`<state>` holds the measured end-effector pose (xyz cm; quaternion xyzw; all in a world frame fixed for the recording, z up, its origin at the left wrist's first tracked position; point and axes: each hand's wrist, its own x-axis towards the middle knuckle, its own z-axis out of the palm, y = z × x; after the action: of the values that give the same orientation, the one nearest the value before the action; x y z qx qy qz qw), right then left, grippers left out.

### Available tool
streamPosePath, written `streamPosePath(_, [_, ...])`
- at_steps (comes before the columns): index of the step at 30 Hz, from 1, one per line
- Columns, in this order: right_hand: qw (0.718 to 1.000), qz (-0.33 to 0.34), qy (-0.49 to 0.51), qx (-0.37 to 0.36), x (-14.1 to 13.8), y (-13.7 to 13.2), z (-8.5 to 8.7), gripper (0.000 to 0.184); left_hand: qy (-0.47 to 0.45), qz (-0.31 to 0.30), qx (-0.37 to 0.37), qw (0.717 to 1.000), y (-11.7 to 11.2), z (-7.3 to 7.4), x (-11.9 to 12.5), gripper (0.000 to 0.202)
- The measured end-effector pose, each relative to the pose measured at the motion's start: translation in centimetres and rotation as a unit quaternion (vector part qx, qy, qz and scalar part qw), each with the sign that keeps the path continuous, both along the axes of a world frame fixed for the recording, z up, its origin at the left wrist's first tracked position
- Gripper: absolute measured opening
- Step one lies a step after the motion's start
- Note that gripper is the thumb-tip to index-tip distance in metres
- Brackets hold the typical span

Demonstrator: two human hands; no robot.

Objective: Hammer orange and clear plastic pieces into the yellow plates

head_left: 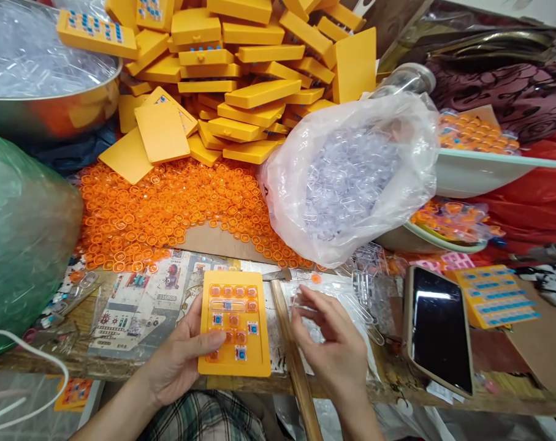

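My left hand (186, 340) grips a yellow plastic game panel (254, 364) by its left side, thumb across the front. The panel is tilted toward me. In its slots sit several orange caps (234, 320), a few small blue-and-white pieces (241, 353) and one long clear cover (234, 305). To the right, apart from the panel, my right hand (333, 343) has its thumb and fingertips drawn together; whatever small thing they hold, perhaps clear, is too faint to tell. A wooden strip (290, 349) runs between the panel and that hand.
Loose orange caps (167, 202) are heaped behind the panel, below a pile of yellow panels (259, 92). A plastic bag (278, 177) holds clear parts. On the right lies a phone (438, 331); at left stand a green bag (24, 245) and a metal bowl (75, 101).
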<state>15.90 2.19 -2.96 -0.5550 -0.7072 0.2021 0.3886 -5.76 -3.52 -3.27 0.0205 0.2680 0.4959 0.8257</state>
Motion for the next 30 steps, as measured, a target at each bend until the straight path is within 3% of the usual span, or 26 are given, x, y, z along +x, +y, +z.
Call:
streamPosePath(3, [0.972, 0.032, 0.203, -0.112, -2.4, -1.5, 0.5, 0.034, 0.029, 0.002, 0.003, 1.0, 0.0, -0.2, 0.0, 0.092])
streamPosePath(6, [0.891, -0.027, 0.404, -0.204, -3.9, -2.5, 0.9, 0.026, 0.043, 0.019, -0.002, 0.999, 0.0, -0.5, 0.1, 0.099])
streamPosePath(8, [0.846, -0.086, 0.472, -0.235, -4.4, -3.0, 0.8, 0.022, 0.047, 0.028, -0.004, 0.998, 0.0, -0.6, 0.2, 0.1])
streamPosePath(10, [0.827, -0.129, 0.477, -0.268, -4.5, -3.4, 0.3, 0.022, 0.055, 0.033, -0.006, 0.998, -0.1, -0.6, 0.1, 0.099])
streamPosePath(14, [0.834, -0.156, 0.429, -0.308, -4.0, -3.9, -0.5, 0.026, 0.085, 0.051, -0.012, 0.995, 0.0, -0.6, 0.0, 0.101])
streamPosePath(18, [0.836, -0.154, 0.421, -0.317, -3.9, -4.4, 0.1, 0.025, 0.091, 0.048, 0.016, 0.995, 0.1, -0.1, 0.3, 0.103])
streamPosePath(21, [0.87, -0.114, 0.37, -0.305, -4.6, -5.0, 0.4, 0.022, 0.103, 0.037, 0.037, 0.993, 0.2, 0.5, 0.8, 0.102])
streamPosePath(26, [0.966, -0.009, 0.218, -0.136, -5.2, -5.5, -0.5, 0.024, 0.184, 0.07, 0.029, 0.98, 0.0, 0.8, 1.6, 0.1])
streamPosePath(28, [0.98, 0.008, 0.187, -0.073, -5.0, -5.5, -0.7, 0.027, 0.209, 0.092, 0.027, 0.973, 0.0, 0.9, 1.6, 0.104])
streamPosePath(30, [0.979, -0.009, 0.191, -0.069, -4.9, -5.2, -0.6, 0.025, 0.237, 0.097, 0.029, 0.966, -0.1, 1.2, 1.6, 0.105])
